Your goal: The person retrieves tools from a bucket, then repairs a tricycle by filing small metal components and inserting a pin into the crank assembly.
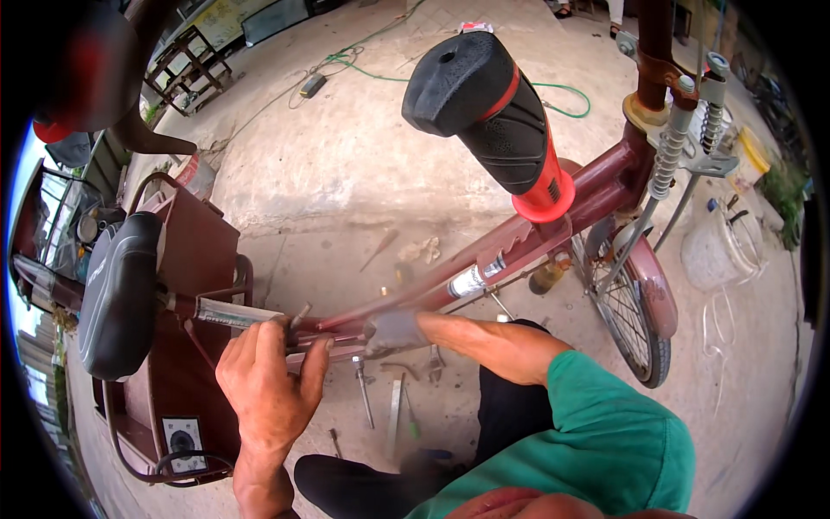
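My left hand [270, 381] is closed at the maroon tricycle frame [540, 246], just below the seat post [233, 313]. Its fingers curl over the tubing, and what they pinch is hidden. A small metal lever [302, 315] sticks up beside the fingertips. My right hand [393, 334] reaches in from the right to the same low part of the frame. It looks grey and is smeared by motion, so its fingers cannot be made out. Thin reddish tubes or rods [335, 341] run between the hands. The black saddle [121, 296] is left of my left hand.
A red-and-black handlebar grip [497, 121] rises above the frame. On the concrete lie a long socket-ended tool [363, 394], a flat metal strip [395, 415] and a green-handled screwdriver [413, 419]. The front wheel [635, 333] and a white bucket [719, 248] are at right.
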Tool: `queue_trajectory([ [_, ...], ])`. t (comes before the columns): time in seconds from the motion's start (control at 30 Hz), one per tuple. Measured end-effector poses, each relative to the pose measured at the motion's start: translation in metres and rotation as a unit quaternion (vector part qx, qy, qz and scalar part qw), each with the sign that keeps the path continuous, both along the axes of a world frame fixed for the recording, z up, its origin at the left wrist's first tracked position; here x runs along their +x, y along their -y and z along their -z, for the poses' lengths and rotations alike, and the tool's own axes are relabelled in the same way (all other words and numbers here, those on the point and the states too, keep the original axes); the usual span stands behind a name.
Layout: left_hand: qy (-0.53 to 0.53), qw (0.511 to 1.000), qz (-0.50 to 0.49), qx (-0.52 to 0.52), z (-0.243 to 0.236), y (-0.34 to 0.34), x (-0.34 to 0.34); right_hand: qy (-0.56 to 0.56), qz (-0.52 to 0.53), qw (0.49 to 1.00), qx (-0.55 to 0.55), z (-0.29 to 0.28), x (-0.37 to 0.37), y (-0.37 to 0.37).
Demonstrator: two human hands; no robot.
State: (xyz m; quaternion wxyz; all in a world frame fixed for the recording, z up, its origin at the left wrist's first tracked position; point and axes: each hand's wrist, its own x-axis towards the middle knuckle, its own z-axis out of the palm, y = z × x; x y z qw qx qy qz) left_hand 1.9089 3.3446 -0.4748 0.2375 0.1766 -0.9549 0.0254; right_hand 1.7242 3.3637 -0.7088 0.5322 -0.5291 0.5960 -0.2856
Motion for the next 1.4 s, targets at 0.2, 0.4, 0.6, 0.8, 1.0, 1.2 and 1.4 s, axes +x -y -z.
queue_trajectory([
  [0.2,-0.042,0.997,0.060,-0.027,0.001,0.007,-0.002,0.000,0.029,0.998,-0.049,0.028,0.005,0.006],
  [0.4,-0.035,0.984,0.170,-0.047,0.000,0.029,-0.003,-0.037,-0.001,0.998,-0.048,0.023,0.003,0.007],
  [0.6,-0.004,0.989,0.146,-0.023,-0.008,0.025,0.003,-0.049,-0.058,0.993,-0.085,0.056,0.013,0.030],
  [0.8,-0.010,0.994,0.024,-0.108,-0.003,-0.003,0.003,-0.123,-0.032,0.992,-0.018,0.011,-0.007,0.007],
  [1.0,-0.133,0.987,0.057,-0.074,0.016,0.003,0.001,-0.031,-0.074,0.997,-0.022,0.003,0.003,0.010],
  [1.2,-0.198,0.970,0.101,-0.097,0.024,0.019,-0.001,-0.095,-0.049,0.994,-0.003,-0.025,0.007,0.003],
  [1.4,-0.185,0.968,0.161,-0.053,0.020,0.029,-0.007,-0.073,-0.039,0.996,-0.020,-0.013,0.003,0.002],
])
